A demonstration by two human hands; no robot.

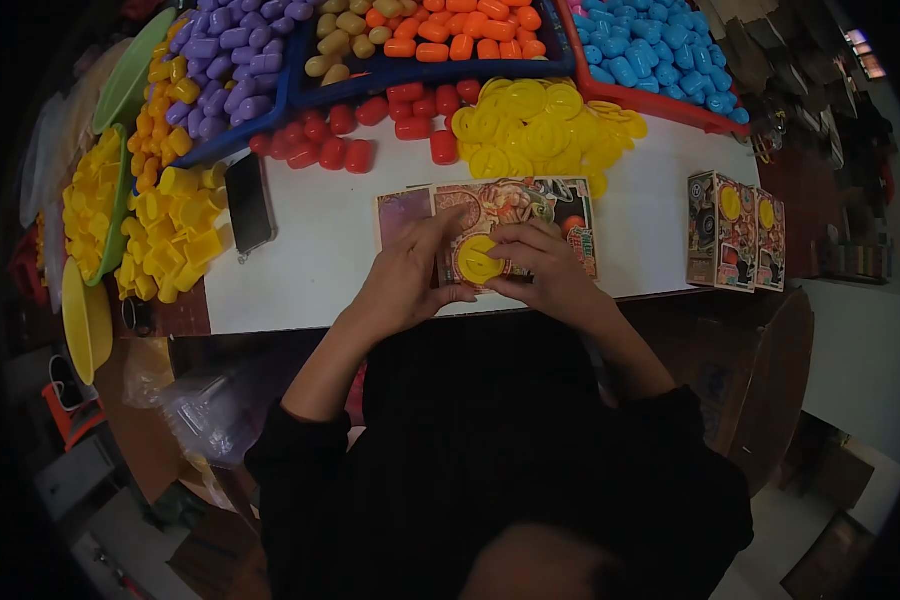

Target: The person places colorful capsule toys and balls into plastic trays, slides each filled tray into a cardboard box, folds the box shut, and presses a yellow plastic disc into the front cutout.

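Observation:
A flat printed card box (pixel 560 200) lies on the white table top in front of me, with a purple-printed piece (pixel 402 215) at its left. On its lower middle is a round yellow disc (pixel 480 260). My right hand (pixel 535 262) has its thumb and fingers closed on the disc's right side. My left hand (pixel 415 265) rests over the left part of the box, fingers spread, its thumb near the disc's lower edge. A heap of yellow discs (pixel 545 125) lies just beyond the box.
Red capsules (pixel 410 120) lie beyond the box; trays of purple (pixel 235 60), orange (pixel 460 30) and blue capsules (pixel 650 50) stand behind. At left are a phone (pixel 250 203) and yellow pieces (pixel 175 235). Two upright boxes (pixel 735 230) stand at right.

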